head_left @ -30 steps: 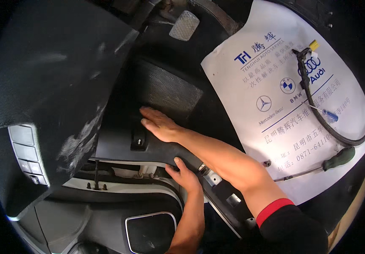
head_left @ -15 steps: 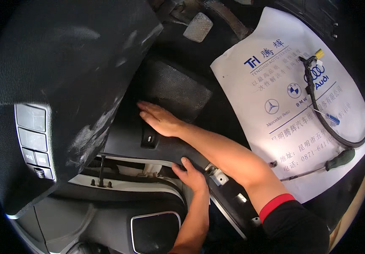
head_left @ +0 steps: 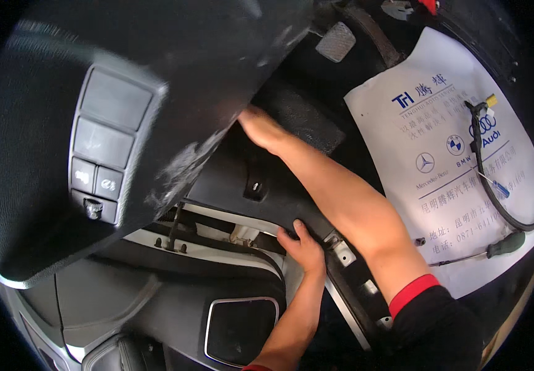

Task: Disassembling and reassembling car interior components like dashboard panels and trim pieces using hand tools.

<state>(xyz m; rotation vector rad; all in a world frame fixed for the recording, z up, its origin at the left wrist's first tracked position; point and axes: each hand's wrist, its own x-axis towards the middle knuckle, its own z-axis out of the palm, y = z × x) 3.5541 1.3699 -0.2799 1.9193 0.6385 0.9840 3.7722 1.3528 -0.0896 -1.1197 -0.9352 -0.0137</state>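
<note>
A black kick trim panel (head_left: 230,185) with a small latch lever (head_left: 255,187) lies along the footwell's side, beside the door opening. My left hand (head_left: 307,250) is closed on the panel's near edge. Its thumb rests on the panel's face, and the other fingers partly disappear over the edge toward the sill. My right hand (head_left: 259,128) reaches to the panel's far end. The lower dashboard cover (head_left: 217,74) hides its fingers, so their grip does not show.
Right of my arms lies a white paper floor mat (head_left: 397,123) bearing a black cable (head_left: 478,142), a blue-handled tool (head_left: 501,188) and a dark-green-handled screwdriver (head_left: 505,245). A pedal (head_left: 335,42) sits beyond. Metal brackets (head_left: 343,252) line the sill; the door (head_left: 174,303) stands at lower left.
My right hand has slid farther forward, and its fingers have passed behind the dashboard cover. The view has shifted, with the dashboard now filling more of the upper left. My left hand stays at the panel edge.
</note>
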